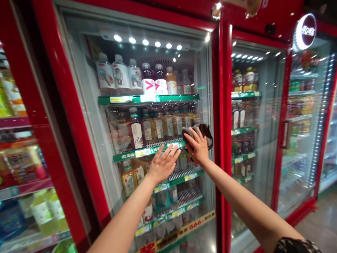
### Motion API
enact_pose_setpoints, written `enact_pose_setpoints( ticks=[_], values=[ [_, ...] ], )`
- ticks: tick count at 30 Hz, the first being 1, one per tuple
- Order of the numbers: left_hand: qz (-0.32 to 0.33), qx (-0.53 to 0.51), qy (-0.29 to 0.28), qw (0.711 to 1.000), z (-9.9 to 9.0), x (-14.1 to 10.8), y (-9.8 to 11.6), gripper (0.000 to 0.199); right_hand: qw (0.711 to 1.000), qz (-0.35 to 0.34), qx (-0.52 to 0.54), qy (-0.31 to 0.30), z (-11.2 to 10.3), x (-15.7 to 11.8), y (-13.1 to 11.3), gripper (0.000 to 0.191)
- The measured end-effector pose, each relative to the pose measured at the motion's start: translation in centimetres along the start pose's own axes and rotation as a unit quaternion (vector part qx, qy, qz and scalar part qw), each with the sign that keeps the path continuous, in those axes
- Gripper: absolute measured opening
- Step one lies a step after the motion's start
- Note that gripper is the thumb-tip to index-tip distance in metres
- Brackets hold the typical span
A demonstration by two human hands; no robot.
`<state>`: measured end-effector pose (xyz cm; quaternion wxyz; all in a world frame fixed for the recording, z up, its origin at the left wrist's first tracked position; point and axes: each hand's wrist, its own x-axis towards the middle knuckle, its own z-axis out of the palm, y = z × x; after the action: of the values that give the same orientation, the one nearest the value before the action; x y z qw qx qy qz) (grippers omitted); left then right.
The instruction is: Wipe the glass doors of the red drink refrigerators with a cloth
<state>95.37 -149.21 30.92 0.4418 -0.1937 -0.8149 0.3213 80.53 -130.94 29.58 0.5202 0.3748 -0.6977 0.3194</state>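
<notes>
My right hand (198, 144) presses a dark grey cloth (207, 135) against the glass door (105, 121) of a red-framed drinks fridge, near the door's right side. Part of the cloth bunches up beyond my fingers. Lower and to the left, my left hand (163, 164) lies against the same glass with its fingers stretched out and nothing in it. Behind the glass, bottles (159, 79) stand on shelves with green price strips (147, 99).
Left of this door are more shelves of drinks, including green bottles (43, 211). To the right stands another red-framed fridge door (263, 116), then one with a handle (284, 134) and a round lit sign (305, 31). A yellow banner (184, 230) crosses the lower glass.
</notes>
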Motion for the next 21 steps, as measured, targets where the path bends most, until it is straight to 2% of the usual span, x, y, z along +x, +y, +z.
enact_pose_setpoints(
  ticks=[3,6,9,15,21],
  values=[
    [-0.001,0.025,0.007,1.0,0.6,0.3,0.0,0.071,0.998,0.039,0.008,0.046,-0.3,0.4,2.4,0.055],
    [0.001,0.041,0.02,0.999,0.9,0.4,0.1,0.069,0.992,0.098,0.006,0.076,0.2,-2.4,3.3,0.06],
    [0.001,0.043,0.029,0.999,1.0,0.4,0.1,0.07,0.991,0.114,-0.007,0.066,0.7,-4.2,3.2,0.061],
    [-0.001,0.039,0.022,0.999,1.2,0.5,0.2,0.071,0.99,0.111,-0.026,0.085,0.5,-1.7,4.6,0.06],
    [-0.005,0.016,0.025,1.0,1.3,0.5,0.3,0.076,0.988,0.126,-0.034,0.076,1.3,-6.5,4.5,0.068]
  ],
)
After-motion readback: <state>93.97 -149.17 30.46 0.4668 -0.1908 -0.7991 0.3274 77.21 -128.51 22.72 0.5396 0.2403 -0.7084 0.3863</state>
